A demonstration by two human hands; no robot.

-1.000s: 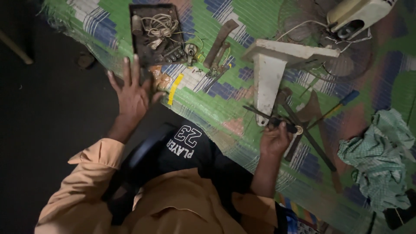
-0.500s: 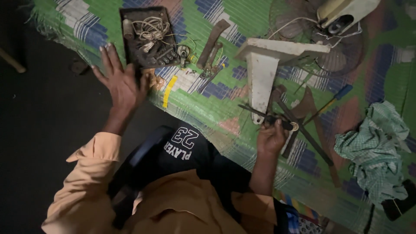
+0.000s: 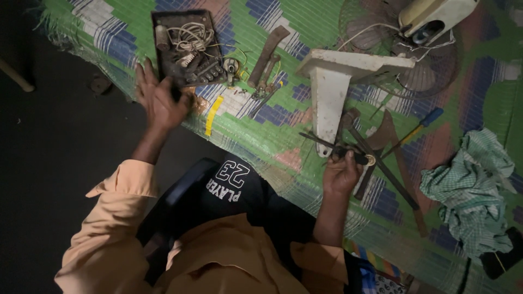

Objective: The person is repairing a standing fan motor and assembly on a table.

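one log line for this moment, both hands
left hand: at dark tray edge | right hand: gripping dark tool | surface: green mat

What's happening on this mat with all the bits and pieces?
A person sits over a woven mat strewn with tools and fan parts. The left hand rests at the near edge of a dark tray of wires and small parts. The right hand grips a dark tool beside a white fan base. A checked cloth lies off to the right.
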